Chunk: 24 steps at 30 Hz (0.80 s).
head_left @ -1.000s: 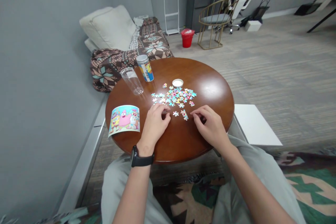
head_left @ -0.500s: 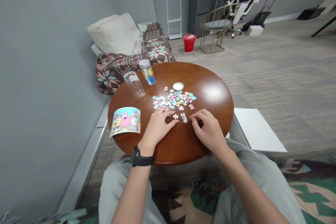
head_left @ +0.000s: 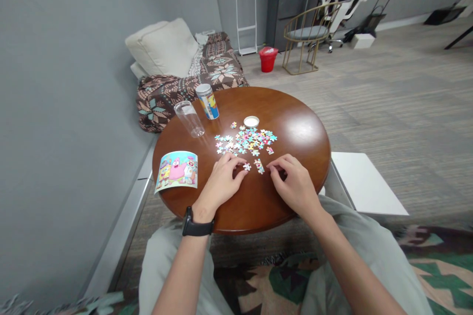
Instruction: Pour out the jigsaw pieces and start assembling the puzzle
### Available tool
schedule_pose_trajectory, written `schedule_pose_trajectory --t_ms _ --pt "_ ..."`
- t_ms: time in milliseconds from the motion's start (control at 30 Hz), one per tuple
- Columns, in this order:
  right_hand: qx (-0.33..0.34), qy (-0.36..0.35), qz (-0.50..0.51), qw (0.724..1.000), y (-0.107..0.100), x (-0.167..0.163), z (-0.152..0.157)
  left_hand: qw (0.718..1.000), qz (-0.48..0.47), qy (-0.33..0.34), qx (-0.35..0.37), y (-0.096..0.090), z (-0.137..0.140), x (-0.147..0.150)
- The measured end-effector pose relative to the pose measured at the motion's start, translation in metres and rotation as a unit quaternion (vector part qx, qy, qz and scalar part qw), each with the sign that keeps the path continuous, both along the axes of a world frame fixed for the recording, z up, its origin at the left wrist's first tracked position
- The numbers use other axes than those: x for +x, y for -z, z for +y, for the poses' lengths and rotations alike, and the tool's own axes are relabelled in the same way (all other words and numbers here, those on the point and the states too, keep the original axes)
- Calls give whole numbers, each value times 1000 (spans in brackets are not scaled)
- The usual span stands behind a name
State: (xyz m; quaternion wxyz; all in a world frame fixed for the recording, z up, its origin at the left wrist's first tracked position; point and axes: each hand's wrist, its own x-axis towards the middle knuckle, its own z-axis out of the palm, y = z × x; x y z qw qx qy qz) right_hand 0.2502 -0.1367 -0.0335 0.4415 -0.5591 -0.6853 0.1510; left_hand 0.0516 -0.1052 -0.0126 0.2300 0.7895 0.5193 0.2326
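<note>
At the front of the pile, my left hand has its thumb and forefinger around a loose puzzle piece on the table. Just to the right lie a few joined pieces, forming a short strip between my hands. My right hand rests beside that strip, thumb and fingertips pinched together; whatever they hold, if anything, is hidden. Behind both hands spreads a pile of loose puzzle pieces in pink, white and turquoise. A cartoon picture sheet lies curled at the table's left edge.
On the round brown table stand a clear plastic cylinder, a printed can and a round lid. A patterned sofa is behind, with a red bin and a gold-framed chair farther off.
My left thumb has drawn back slightly, closing in on the loose piece. My right hand and the joined strip stay about where they were.
</note>
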Motion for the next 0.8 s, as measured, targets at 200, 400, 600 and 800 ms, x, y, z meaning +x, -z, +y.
schedule_pose_trajectory --t_ms 200,400,600,800 --pt "-4 3 0 1000 -1 0 0 1000 -7 -4 -2 3 5 -2" --pt "-6 2 -7 1000 -1 1 1 1000 10 5 1 2 6 0" --pt "-7 6 -8 1000 -1 1 1 1000 5 10 -1 0 4 1" --pt "-8 5 -17 1000 -1 1 0 1000 3 3 -14 -2 3 1"
